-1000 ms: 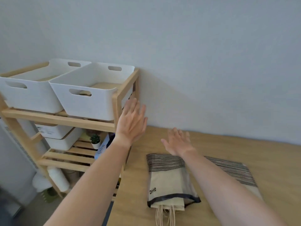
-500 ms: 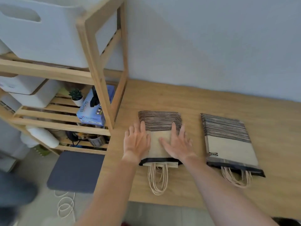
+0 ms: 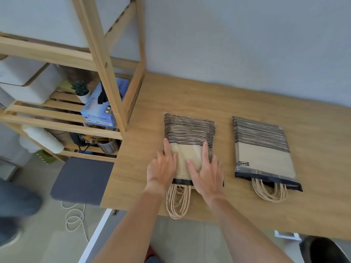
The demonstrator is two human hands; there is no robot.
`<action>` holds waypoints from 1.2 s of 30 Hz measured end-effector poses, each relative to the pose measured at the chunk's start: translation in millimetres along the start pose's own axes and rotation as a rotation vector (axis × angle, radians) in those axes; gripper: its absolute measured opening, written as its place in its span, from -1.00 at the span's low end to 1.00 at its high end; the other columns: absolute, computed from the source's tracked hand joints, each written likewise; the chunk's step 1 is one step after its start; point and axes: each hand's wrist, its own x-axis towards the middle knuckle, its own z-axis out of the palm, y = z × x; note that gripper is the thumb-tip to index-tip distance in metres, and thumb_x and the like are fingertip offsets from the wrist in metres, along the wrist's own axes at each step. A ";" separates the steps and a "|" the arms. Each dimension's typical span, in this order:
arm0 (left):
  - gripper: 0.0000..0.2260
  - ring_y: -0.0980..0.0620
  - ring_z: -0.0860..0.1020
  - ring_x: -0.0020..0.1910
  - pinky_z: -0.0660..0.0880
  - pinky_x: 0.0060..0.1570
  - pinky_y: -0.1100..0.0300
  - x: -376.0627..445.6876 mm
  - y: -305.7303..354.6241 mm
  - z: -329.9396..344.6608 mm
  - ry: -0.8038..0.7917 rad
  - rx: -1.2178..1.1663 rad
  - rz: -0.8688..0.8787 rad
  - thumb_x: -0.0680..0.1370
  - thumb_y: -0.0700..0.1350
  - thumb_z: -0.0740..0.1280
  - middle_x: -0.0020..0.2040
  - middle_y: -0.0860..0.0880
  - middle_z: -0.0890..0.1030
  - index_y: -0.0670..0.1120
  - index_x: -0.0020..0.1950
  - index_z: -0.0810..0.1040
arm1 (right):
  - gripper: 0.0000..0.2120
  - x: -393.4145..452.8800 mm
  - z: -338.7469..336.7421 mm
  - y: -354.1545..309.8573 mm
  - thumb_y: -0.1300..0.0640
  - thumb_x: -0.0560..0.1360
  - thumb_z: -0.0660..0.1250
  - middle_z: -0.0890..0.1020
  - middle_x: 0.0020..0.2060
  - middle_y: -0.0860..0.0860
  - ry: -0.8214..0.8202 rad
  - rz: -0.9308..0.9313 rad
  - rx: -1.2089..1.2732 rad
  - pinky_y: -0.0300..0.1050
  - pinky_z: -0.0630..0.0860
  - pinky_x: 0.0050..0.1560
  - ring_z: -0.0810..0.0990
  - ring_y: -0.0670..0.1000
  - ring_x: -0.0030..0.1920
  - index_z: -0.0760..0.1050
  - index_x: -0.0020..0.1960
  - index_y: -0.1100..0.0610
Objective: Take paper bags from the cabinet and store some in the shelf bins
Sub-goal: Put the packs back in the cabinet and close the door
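On the wooden worktop point(image 3: 247, 114), both hands point(image 3: 163, 168) point(image 3: 207, 173) lie flat, fingers spread, on the left bag pack point(image 3: 190, 130). The plastic sleeve looks slick; a careless lift could let it slide off.

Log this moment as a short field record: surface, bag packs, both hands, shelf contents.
surface: wooden tabletop
left pack: wrapped paper bags lying flat, handles sticking out toward the person
right pack: same kind, untouched, apart from the left pack
left hand: flat on left pack's left edge
right hand: flat on left pack
shelf: left of table, holds white bins, glove box
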 end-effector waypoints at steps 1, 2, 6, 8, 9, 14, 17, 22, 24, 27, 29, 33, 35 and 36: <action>-0.42 -0.11 0.65 -0.16 0.43 -0.40 0.14 -3.1 3.7 -1.0 0.000 0.005 -0.011 0.68 0.12 -0.05 0.12 -0.17 0.56 -0.18 0.60 -0.03 | -0.21 -3.6 -0.4 2.2 -0.40 0.51 0.02 0.48 0.16 0.13 0.016 -0.022 -0.018 0.04 0.46 0.06 0.48 0.12 0.00 -0.07 0.62 -0.08; -0.43 -0.12 0.65 -0.14 0.46 -0.37 0.13 -6.6 7.6 -2.8 -0.005 0.012 -0.004 0.69 0.11 -0.04 0.15 -0.18 0.56 -0.18 0.60 -0.03 | -0.24 -7.1 -2.4 4.0 -0.39 0.52 0.01 0.48 0.16 0.13 0.019 -0.029 -0.025 0.04 0.49 0.03 0.50 0.12 -0.03 -0.04 0.61 -0.08; -0.45 -0.13 0.63 -0.11 0.47 -0.34 0.12 -28.5 15.9 3.6 -0.031 0.014 0.037 0.68 0.06 -0.11 0.26 -0.23 0.50 -0.23 0.58 -0.02 | -0.28 -32.0 -13.1 14.7 -0.36 0.53 0.04 0.48 0.09 0.13 -0.002 -0.016 -0.045 0.03 0.51 -0.03 0.54 0.14 -0.08 0.08 0.59 -0.06; -0.50 -0.14 0.62 -0.08 0.50 -0.31 0.11 -48.1 21.1 6.4 -0.071 0.029 0.077 0.67 -0.02 -0.13 0.39 -0.28 0.38 -0.25 0.55 0.04 | -0.28 -50.8 -17.0 22.3 -0.36 0.52 0.07 0.50 0.02 0.13 0.012 -0.029 -0.044 0.02 0.53 -0.11 0.54 0.15 -0.14 0.14 0.57 -0.04; -0.55 -0.14 0.61 -0.04 0.55 -0.25 0.10 -59.6 23.4 7.9 -0.099 0.056 0.109 0.67 -0.08 -0.12 0.47 -0.31 0.27 -0.26 0.52 0.10 | -0.28 -60.9 -18.7 26.7 -0.36 0.51 0.08 0.50 0.00 0.13 0.017 -0.036 -0.041 0.01 0.53 -0.14 0.54 0.15 -0.16 0.17 0.57 -0.03; -0.76 -0.12 0.63 -0.10 0.61 -0.15 0.02 -122.2 35.1 -0.3 -0.157 0.168 0.167 0.66 -0.27 0.08 0.54 -0.41 -0.09 -0.19 0.32 0.31 | -0.21 -113.9 -36.4 44.0 -0.42 0.45 0.09 0.47 0.07 0.12 -0.034 -0.066 -0.017 0.00 0.55 -0.17 0.57 0.17 -0.15 0.12 0.58 -0.08; -0.74 -0.13 0.62 -0.03 0.59 -0.08 0.01 -162.9 43.4 0.6 -0.177 0.174 0.129 0.65 -0.27 0.12 0.54 -0.42 -0.11 -0.19 0.35 0.28 | -0.18 -146.9 -47.2 51.1 -0.44 0.43 0.07 0.41 0.12 0.09 -0.106 -0.093 0.001 -0.04 0.52 -0.11 0.56 0.13 -0.09 0.02 0.59 -0.12; -0.75 -0.11 0.64 -0.05 0.56 -0.11 0.03 -227.3 48.7 9.2 -0.168 0.162 0.092 0.65 -0.28 0.10 0.54 -0.41 -0.10 -0.20 0.34 0.29 | -0.20 -210.5 -51.5 64.3 -0.35 0.47 0.18 0.38 0.13 0.11 -0.126 -0.102 0.106 0.01 0.51 0.00 0.54 0.16 -0.07 0.03 0.60 -0.08; -0.77 -0.08 0.65 -0.09 0.55 -0.16 0.07 -257.7 48.0 15.5 -0.181 0.160 0.067 0.65 -0.27 0.13 0.55 -0.38 -0.11 -0.19 0.31 0.31 | -0.20 -240.2 -49.7 72.2 -0.35 0.48 0.18 0.33 0.20 0.13 -0.150 -0.105 0.134 0.01 0.51 0.05 0.53 0.17 -0.02 -0.01 0.61 -0.11; -0.77 -0.07 0.64 -0.14 0.52 -0.22 0.08 -302.0 44.9 26.8 -0.208 0.144 0.033 0.64 -0.28 0.15 0.56 -0.35 -0.15 -0.17 0.29 0.32 | -0.20 -282.8 -47.1 82.4 -0.33 0.50 0.20 0.27 0.29 0.12 -0.184 -0.125 0.217 0.00 0.49 0.13 0.49 0.16 0.16 -0.04 0.61 -0.13; -0.79 -0.05 0.63 -0.17 0.52 -0.22 0.08 -328.1 43.0 35.3 -0.224 0.115 0.012 0.65 -0.26 0.13 0.56 -0.33 -0.17 -0.15 0.28 0.33 | -0.20 -308.7 -45.0 88.7 -0.35 0.50 0.18 0.24 0.32 0.14 -0.213 -0.137 0.240 -0.02 0.50 0.13 0.49 0.16 0.20 -0.08 0.61 -0.16; -0.82 -0.06 0.62 -0.20 0.58 -0.18 0.02 -361.6 38.5 52.3 -0.231 0.022 -0.011 0.66 -0.21 0.11 0.58 -0.24 -0.08 -0.09 0.25 0.34 | -0.20 -341.8 -37.4 99.8 -0.39 0.48 0.15 0.19 0.36 0.12 -0.273 -0.110 0.262 0.03 0.50 0.19 0.43 0.20 0.28 -0.11 0.60 -0.20; -0.83 -0.06 0.63 -0.21 0.58 -0.18 0.01 -370.6 32.7 59.4 -0.254 -0.025 -0.042 0.68 -0.17 0.07 0.55 -0.17 0.09 -0.07 0.23 0.36 | -0.21 -350.9 -30.4 101.8 -0.40 0.48 0.15 0.21 0.34 0.12 -0.305 -0.091 0.253 0.05 0.50 0.19 0.45 0.23 0.25 -0.07 0.59 -0.20; -0.84 -0.05 0.63 -0.22 0.58 -0.19 0.03 -373.3 29.3 64.8 -0.273 -0.018 -0.050 0.68 -0.17 0.07 0.55 -0.16 0.09 -0.07 0.21 0.37 | -0.21 -354.7 -25.3 102.3 -0.41 0.47 0.14 0.22 0.33 0.11 -0.323 -0.086 0.246 0.06 0.50 0.18 0.47 0.23 0.22 -0.06 0.59 -0.20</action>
